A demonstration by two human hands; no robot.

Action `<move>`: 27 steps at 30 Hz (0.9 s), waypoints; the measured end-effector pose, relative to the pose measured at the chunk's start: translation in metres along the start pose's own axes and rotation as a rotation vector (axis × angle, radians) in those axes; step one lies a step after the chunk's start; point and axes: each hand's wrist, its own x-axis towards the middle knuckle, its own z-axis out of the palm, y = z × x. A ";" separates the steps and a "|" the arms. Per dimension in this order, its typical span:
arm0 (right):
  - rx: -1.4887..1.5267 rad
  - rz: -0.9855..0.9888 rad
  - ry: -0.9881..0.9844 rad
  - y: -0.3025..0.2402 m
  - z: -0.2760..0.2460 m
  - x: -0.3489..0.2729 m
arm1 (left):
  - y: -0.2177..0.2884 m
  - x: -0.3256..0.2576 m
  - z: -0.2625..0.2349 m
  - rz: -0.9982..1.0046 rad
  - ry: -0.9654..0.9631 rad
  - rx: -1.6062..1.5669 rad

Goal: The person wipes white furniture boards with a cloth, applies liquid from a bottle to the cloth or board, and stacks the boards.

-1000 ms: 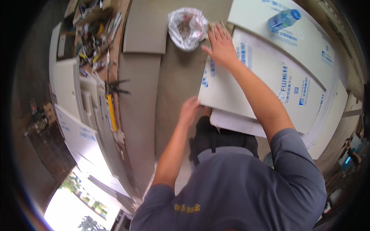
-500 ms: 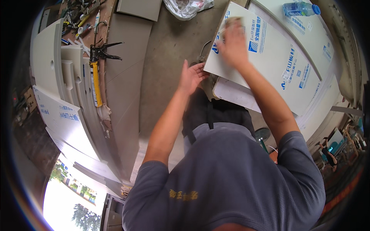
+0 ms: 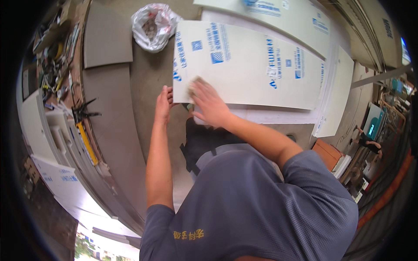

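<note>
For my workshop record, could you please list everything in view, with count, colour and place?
printed board: 1, white with blue print, centre
pad or cloth: 1, tan, blurred, on that board
other boards: several, white, beneath and beyond it
plastic bag: 1, whitish, open, upper left of centre
panels: at least 2, grey-brown, left
caulking gun: 1, black and yellow, left
tools: many, mixed colours, upper left
stacked panels: several, white, far left
flat piece: 1, reddish-brown, right
other person: 1, dark clothing, far right
shirt: 1, grey, bottom centre
left hand: 1, bare, at board's near left corner
right hand: 1, bare, on the pad or cloth
</note>
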 end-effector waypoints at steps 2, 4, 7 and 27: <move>0.030 0.210 -0.003 0.042 -0.006 -0.079 | 0.002 0.017 0.001 0.019 0.023 0.145; -0.024 0.443 0.026 0.102 -0.004 -0.172 | -0.005 0.019 0.015 0.152 0.107 0.295; -0.132 0.935 0.102 0.218 0.006 -0.302 | 0.001 0.008 0.045 0.194 0.204 0.378; 1.046 0.942 0.613 0.497 -0.098 -0.377 | -0.068 -0.181 0.093 0.142 0.237 -0.555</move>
